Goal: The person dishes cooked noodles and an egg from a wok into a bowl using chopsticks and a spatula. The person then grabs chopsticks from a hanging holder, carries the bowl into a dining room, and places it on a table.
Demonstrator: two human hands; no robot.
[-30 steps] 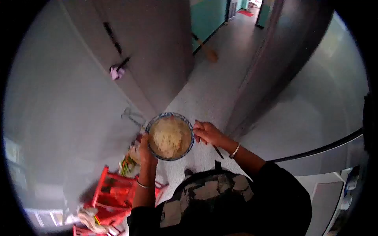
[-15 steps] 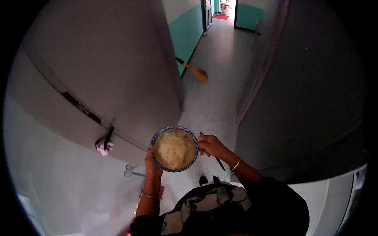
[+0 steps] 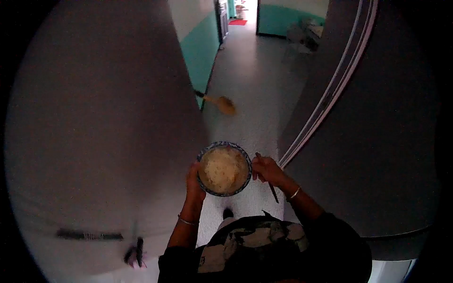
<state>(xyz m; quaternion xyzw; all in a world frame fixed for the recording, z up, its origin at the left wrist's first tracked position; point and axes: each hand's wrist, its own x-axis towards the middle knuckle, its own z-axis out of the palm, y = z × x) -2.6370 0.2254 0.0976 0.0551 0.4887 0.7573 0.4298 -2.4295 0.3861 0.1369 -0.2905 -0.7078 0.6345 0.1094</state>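
Observation:
A round bowl (image 3: 202, 183) with a blue-and-white patterned rim is held out in front of my body. Inside it lies a pale yellowish mound of food (image 3: 221, 167), perhaps noodles, in brownish liquid. My left hand (image 3: 195, 181) is closed on the bowl's left side, its fingertips hidden beneath. Close against the right rim, my right hand (image 3: 268, 170) is closed around a thin dark stick (image 3: 274, 192), possibly chopsticks, slanting down past the palm. Whether the right fingers touch the bowl I cannot tell.
A grey panel (image 3: 108, 118) stands close on the left, a dark one (image 3: 377, 141) on the right. Between them the floor (image 3: 250, 70) leads to a bright doorway with a red mat (image 3: 238, 22). A broom (image 3: 225, 105) juts out at the left. Furniture (image 3: 304, 35) stands farther back on the right.
I have moved forward between the panels. The bowl and both hands sit slightly higher and farther right in view. The pink item on the left panel has slid down the view.

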